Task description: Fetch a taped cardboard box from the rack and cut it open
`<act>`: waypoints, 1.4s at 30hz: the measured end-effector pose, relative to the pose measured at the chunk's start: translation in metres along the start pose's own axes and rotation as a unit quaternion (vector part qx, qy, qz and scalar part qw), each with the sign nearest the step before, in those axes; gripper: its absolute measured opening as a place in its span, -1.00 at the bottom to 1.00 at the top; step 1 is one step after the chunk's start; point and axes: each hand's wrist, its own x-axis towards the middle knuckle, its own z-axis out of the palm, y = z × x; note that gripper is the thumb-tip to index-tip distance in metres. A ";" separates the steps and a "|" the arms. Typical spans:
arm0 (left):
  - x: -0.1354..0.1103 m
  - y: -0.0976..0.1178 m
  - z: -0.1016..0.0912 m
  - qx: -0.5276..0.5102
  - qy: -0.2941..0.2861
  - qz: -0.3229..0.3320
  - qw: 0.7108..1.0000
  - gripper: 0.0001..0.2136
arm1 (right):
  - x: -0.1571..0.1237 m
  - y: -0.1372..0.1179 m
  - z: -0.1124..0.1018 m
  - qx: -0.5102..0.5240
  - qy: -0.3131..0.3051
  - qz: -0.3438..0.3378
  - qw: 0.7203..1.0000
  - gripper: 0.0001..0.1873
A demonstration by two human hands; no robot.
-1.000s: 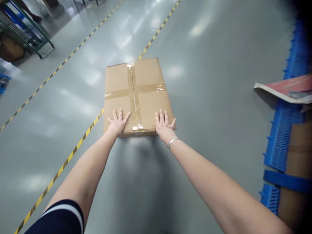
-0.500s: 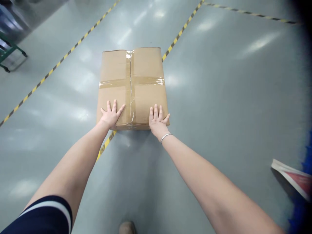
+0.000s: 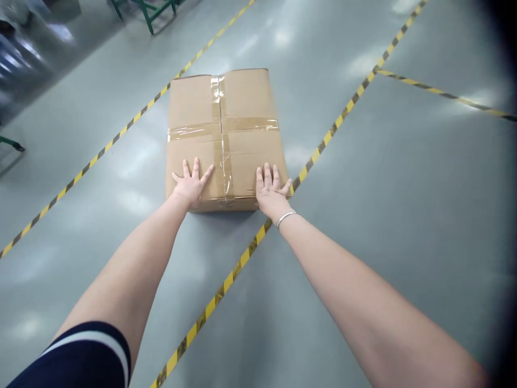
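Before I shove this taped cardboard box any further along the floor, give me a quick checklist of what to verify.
1. Left hand flat on the brown taped cardboard box: ok.
2. Right hand flat on its near edge: ok.
3. Clear tape cross holding the flaps shut: ok.
4. Grey floor just past the box free of obstacles: ok.
5. Green metal rack legs off to the far left, out of line: ok.
6. Box weight: cannot tell.

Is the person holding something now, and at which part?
Nothing is gripped. The left hand and right hand lie flat, fingers spread, on the cardboard box top near its closest edge.
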 end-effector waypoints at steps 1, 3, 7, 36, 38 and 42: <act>0.000 0.000 0.001 -0.003 0.004 0.001 1.000 0.18 | 0.000 0.000 0.001 -0.001 -0.001 0.000 1.000 -0.06; 0.000 0.000 0.003 -0.006 0.008 0.002 1.000 0.15 | 0.000 -0.001 0.003 -0.003 -0.003 -0.002 1.000 -0.06; -0.004 0.001 0.005 0.006 0.007 -0.007 1.000 0.15 | -0.004 -0.003 0.008 -0.005 0.031 -0.015 0.999 -0.11; -0.010 -0.009 0.011 -0.045 -0.012 0.026 0.999 0.17 | -0.024 -0.010 -0.004 -0.009 0.056 -0.010 0.998 -0.22; -0.015 -0.008 0.010 -0.048 -0.011 0.024 0.998 0.14 | -0.028 -0.010 -0.008 -0.003 0.046 -0.017 0.999 -0.21; -0.025 -0.007 0.004 -0.054 -0.020 0.019 0.998 0.01 | -0.037 -0.013 -0.017 0.002 0.036 -0.020 0.999 -0.26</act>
